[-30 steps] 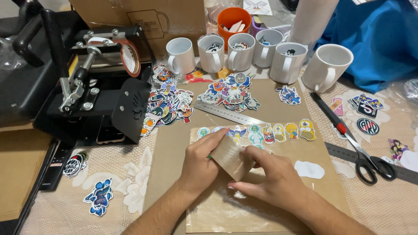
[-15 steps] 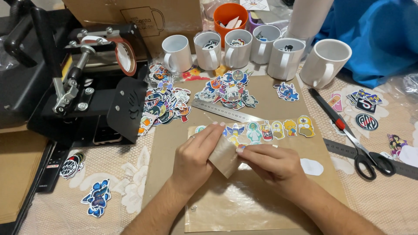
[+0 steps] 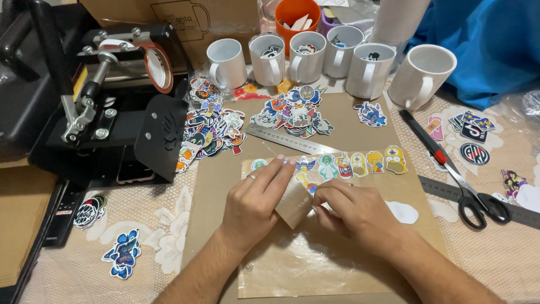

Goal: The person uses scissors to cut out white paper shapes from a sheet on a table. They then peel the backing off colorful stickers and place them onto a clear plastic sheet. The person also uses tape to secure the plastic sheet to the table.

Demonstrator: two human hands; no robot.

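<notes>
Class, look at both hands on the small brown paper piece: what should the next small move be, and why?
Probably keep peeling: the left hand steadies the small brown paper piece while the right hand pinches its edge, which suggests its layers are only partly separated.

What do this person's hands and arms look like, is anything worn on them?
Both forearms are bare, with no sleeves, gloves or watch in view. The left hand wears a thin silver-coloured ring on one finger. The right hand shows no ring. Fingernails are short and unpainted.
</notes>
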